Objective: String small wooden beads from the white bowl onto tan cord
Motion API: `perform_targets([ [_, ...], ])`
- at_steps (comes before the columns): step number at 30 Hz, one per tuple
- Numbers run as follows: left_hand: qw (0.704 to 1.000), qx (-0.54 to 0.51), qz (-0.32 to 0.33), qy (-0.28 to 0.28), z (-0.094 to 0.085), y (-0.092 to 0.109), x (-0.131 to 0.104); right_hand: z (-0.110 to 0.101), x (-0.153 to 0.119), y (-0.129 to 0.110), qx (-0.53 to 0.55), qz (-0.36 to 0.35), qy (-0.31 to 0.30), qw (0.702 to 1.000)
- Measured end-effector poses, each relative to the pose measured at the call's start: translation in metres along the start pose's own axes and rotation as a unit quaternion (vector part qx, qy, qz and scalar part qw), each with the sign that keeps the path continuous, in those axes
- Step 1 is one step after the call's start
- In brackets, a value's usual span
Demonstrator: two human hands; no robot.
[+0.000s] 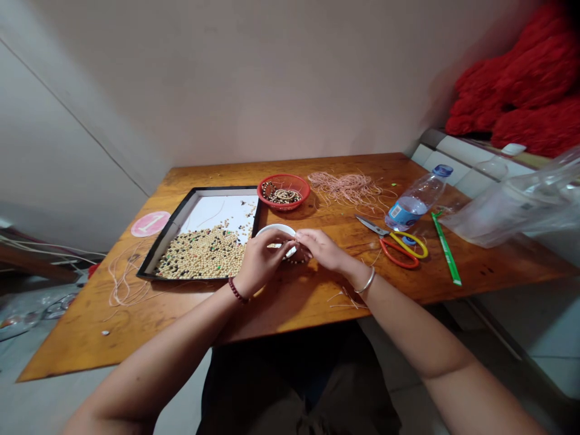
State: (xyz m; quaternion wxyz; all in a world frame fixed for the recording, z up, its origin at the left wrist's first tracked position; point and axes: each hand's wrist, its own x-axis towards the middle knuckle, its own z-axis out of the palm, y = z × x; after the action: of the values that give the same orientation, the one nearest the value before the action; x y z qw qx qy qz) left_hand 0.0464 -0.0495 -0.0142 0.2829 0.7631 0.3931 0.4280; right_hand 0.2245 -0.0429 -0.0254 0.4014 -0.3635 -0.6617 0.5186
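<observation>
Both hands meet over a small white bowl (277,229) near the table's middle. My left hand (263,255) wears a dark red bead bracelet; its fingers are pinched together at the bowl's front edge. Fingertips of my right hand (319,248), on the arm with a silver bangle, are pressed together close to the left ones. What they pinch is too small to make out. Dark beads (299,260) show just below the fingers. Left of the bowl lies a black-rimmed tray (202,190) of pale, dark and green beads. A red basket (290,205) behind it holds beaded strings.
Pink cord (347,188) lies at the back. Rightward are open scissors (401,249), a water bottle (412,202), a green strip (446,251) and a plastic bag (512,199). Loose cord (124,281) and a pink round label (150,223) lie left on the wooden table (149,338).
</observation>
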Motion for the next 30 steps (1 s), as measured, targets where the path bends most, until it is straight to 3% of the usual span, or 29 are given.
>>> perform_targets([
  [16,0.982,-0.176,-0.067,0.007,0.0051,-0.0006,0.0017,-0.0007,-0.0004,-0.0036,0.059,-0.027,-0.032,0.997],
  [30,0.967,-0.238,-0.096,-0.008,0.0062,-0.0017,0.0017,-0.0009,-0.0022,-0.0071,0.059,-0.027,-0.028,0.998],
])
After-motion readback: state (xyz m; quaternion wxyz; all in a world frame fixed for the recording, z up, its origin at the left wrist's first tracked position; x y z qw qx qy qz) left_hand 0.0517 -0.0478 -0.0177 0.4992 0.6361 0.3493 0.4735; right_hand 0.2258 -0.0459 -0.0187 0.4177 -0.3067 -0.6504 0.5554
